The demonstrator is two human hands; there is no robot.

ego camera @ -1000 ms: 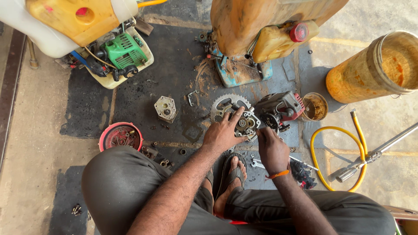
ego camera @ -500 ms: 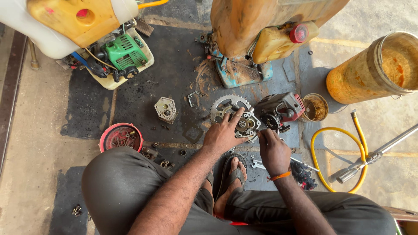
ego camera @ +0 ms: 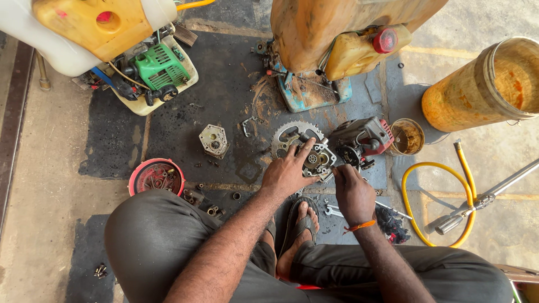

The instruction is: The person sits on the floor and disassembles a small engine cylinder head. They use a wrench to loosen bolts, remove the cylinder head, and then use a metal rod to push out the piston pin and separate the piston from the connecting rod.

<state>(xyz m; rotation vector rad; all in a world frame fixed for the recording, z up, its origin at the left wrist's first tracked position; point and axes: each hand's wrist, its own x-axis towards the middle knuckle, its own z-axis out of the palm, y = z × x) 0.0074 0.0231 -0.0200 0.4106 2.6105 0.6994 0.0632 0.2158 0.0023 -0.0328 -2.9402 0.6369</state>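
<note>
**2 hands on a small engine block, parts spread across the floor**

Far left: a white and yellow tank (ego camera: 84,28) with a green small engine (ego camera: 160,64) under it, lying on a cream base, well apart from the hands. Likely parked there to keep the work spot free.

Below it a round red cover (ego camera: 157,177) lies flat on the floor just beside the person's left knee, open side up, so it can act as a dish. A few loose nuts (ego camera: 212,211) lie close to it. A small square metal housing (ego camera: 214,140) stands alone on the dark mat, near but not touching anything.

Centre: a toothed sprocket (ego camera: 289,134) lies flat. The left hand (ego camera: 287,175) rests partly over it, fingers spread, index finger reaching onto the grey engine part (ego camera: 319,160), pressing it down rather than gripping; it seems to steady the piece.

The right hand (ego camera: 352,193) sits just right of that part, fingers curled down at its edge. Cannot tell whether it pinches a small tool or a fastener; fingertips are hidden. An orange thread circles its wrist.

The grey part touches a dark engine block with red cap (ego camera: 362,137), on the floor between the person's feet and a large orange tank (ego camera: 337,33).

Right: a small tin cup (ego camera: 408,136), a yellow hose loop (ego camera: 435,205), a metal lance (ego camera: 488,196), an orange barrel (ego camera: 483,90) on its side. A spanner (ego camera: 332,211) lies by the sandalled foot, within reach.
</note>
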